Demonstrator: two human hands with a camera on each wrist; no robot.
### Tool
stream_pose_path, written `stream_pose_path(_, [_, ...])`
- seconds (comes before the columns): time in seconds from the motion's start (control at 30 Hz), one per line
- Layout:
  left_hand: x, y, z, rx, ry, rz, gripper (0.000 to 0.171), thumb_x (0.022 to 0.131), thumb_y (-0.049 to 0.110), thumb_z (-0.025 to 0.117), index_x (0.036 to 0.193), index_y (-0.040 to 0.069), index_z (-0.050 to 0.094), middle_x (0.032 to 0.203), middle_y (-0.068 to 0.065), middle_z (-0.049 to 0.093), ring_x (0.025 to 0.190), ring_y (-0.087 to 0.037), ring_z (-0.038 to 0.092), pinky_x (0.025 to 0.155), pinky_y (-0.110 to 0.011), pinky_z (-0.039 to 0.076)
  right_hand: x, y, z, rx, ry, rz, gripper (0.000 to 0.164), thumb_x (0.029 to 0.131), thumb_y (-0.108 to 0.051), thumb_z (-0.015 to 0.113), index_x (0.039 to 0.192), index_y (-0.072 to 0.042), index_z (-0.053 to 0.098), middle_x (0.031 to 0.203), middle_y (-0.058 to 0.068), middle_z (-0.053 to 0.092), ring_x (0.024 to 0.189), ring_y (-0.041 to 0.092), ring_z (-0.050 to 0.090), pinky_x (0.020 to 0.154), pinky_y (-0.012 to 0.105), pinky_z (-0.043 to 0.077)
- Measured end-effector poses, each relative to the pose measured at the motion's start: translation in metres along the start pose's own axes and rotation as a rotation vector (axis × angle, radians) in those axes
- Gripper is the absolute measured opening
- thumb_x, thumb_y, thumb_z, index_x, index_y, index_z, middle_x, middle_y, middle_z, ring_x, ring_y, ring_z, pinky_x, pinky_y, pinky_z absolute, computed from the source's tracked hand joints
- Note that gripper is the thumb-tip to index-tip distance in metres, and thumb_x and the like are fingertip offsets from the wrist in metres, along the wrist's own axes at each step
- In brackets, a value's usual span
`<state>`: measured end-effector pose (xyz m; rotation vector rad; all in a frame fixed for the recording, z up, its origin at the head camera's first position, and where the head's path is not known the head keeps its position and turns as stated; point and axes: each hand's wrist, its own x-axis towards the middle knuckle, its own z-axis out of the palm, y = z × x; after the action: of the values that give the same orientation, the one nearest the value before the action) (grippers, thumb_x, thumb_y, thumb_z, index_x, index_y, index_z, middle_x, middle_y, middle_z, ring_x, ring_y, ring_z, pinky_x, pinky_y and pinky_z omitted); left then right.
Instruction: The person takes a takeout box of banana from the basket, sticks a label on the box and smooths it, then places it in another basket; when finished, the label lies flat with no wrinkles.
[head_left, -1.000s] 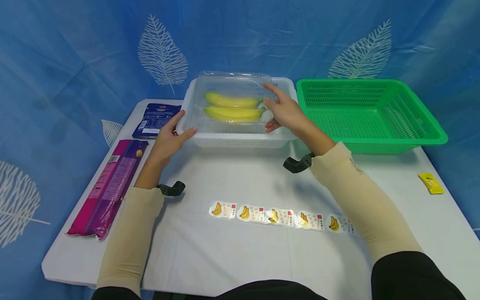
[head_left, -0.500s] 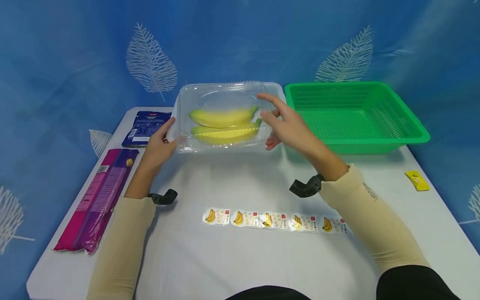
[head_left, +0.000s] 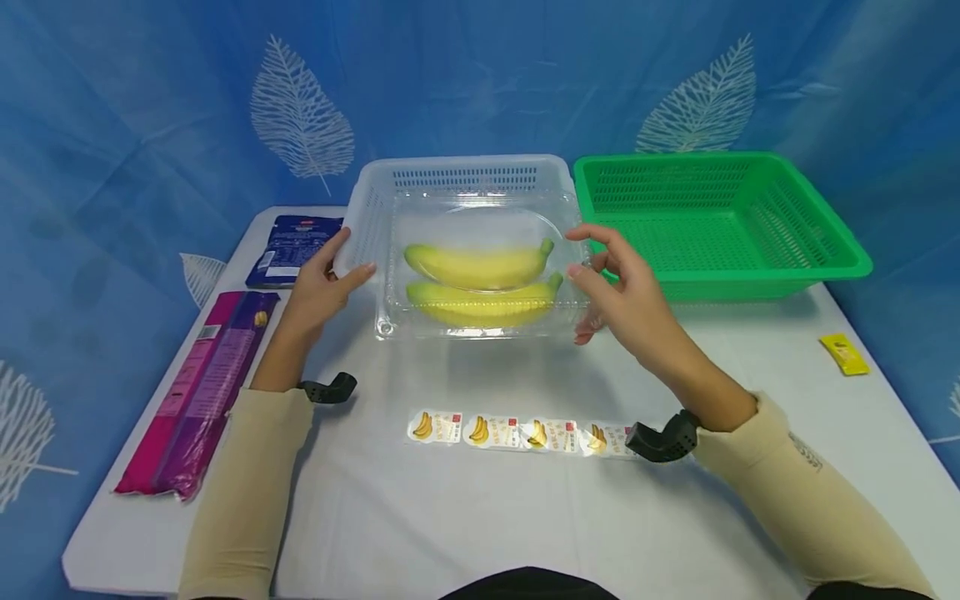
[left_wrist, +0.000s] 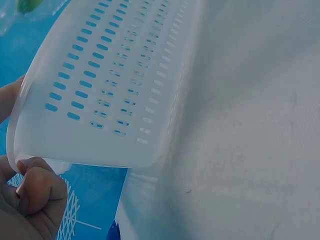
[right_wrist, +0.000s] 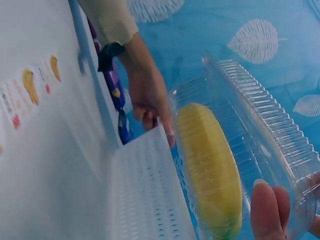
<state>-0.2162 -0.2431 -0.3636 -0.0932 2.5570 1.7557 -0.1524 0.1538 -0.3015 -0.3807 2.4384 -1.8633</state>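
My left hand grips the left rim of a white perforated plastic basket. The left wrist view shows its fingers and thumb on either side of the basket's corner. A clear plastic clamshell box with its lid closed hangs in front of the basket, overlapping it. My right hand holds the box by its right end, thumb and fingers around the edge. Inside lie two yellow bananas, a rear banana and a front banana, stems to the right.
To the right stands a green basket. A strip of banana stickers lies in front. On the left are a purple-pink package and a dark blue pouch; a small yellow packet lies far right on the white table.
The clamshell box with the bananas has come from over the white basket toward me and to the right, carried by my right hand. My left hand stays on the basket rim.
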Motion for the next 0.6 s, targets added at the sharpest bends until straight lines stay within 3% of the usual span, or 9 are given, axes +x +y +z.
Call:
stream_pose_path(0.37, [0.001,0.0,-0.001,-0.032,-0.005,0.003,0.089,0.095,0.04,0.073,0.164,0.03,0.019,0.148,-0.015,0.045,0.094,-0.018,0.047,0.06,-0.022,0.037,-0.053,0.017,-0.008,0.053,0.003,-0.02,0.043,0.106,-0.017,0.057,0.148,-0.021,0.048,0.108,0.015,0.039,0.048,0.033,0.061,0.051,0.046,0.057])
stream_pose_path(0.6, [0.001,0.0,0.0,-0.033,-0.012,-0.004,0.088,0.095,0.042,0.073,0.164,0.033,0.019,0.145,-0.013,0.045,0.081,-0.015,0.044,0.057,-0.022,0.036,-0.074,0.031,-0.012,0.059,-0.005,0.008,0.048,0.103,-0.009,0.061,0.148,-0.019,0.047,0.108,0.014,0.037,0.052,0.03,0.062,0.052,0.042,0.057])
